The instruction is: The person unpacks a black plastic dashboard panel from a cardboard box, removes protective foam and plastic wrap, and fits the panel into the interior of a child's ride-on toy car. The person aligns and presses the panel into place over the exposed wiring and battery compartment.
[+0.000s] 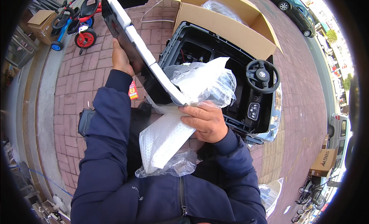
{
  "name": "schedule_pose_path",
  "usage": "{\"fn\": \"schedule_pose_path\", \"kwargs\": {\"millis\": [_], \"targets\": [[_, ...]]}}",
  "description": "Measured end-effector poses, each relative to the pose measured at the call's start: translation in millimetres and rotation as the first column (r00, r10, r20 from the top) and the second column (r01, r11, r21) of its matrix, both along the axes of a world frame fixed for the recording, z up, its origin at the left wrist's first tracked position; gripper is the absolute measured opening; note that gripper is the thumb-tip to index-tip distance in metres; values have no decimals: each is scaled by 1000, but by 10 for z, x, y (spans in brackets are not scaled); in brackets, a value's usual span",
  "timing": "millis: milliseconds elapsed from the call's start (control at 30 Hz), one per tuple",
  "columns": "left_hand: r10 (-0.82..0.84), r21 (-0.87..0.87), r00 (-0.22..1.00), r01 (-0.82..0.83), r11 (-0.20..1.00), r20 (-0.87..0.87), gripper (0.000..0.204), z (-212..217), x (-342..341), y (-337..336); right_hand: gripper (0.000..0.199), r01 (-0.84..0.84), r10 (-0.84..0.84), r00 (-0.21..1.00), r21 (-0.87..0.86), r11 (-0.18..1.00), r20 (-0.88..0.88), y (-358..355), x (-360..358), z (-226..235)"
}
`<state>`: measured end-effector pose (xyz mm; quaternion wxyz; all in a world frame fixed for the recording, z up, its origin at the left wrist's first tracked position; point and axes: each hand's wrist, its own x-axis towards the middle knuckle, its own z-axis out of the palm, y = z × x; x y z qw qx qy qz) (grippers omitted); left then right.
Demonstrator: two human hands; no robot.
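My left hand (pixel 121 59) grips the back of a long flat black panel (pixel 115 29) edged with white foam strips (pixel 136 39), held up and tilted. My right hand (pixel 205 122) holds a white foam block (pixel 167 141) wrapped in clear plastic film (pixel 203 81), which trails from the panel's lower end. Just beyond my hands sits a black ride-on toy car (pixel 230 81) with a steering wheel (pixel 262 75), half out of an open cardboard box (pixel 226 25).
Red brick paving (pixel 82 76) lies all around. Small tricycles (pixel 77 25) and a cardboard box (pixel 40 25) stand at the upper left. Another carton (pixel 324 162) lies at the lower right near parked vehicles (pixel 294 8) along the road.
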<state>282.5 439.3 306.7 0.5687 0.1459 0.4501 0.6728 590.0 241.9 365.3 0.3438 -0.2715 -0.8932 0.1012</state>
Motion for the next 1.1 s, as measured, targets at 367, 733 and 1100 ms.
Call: {"fn": "schedule_pose_path", "kwargs": {"millis": [367, 733, 1100], "targets": [[-403, 161, 906, 382, 910, 131, 54, -50, -188, -29, 17, 198, -568, 584, -577, 792, -580, 677, 721, -282], [-448, 30, 879, 449, 893, 164, 55, -50, -405, -41, 20, 582, -594, 804, -174, 794, -26, 444, 1506, -511], [-434, 89, 899, 428, 899, 61, 71, -187, -433, -27, 21, 545, -568, 821, -224, 808, -51, 620, 1363, -455]]}}
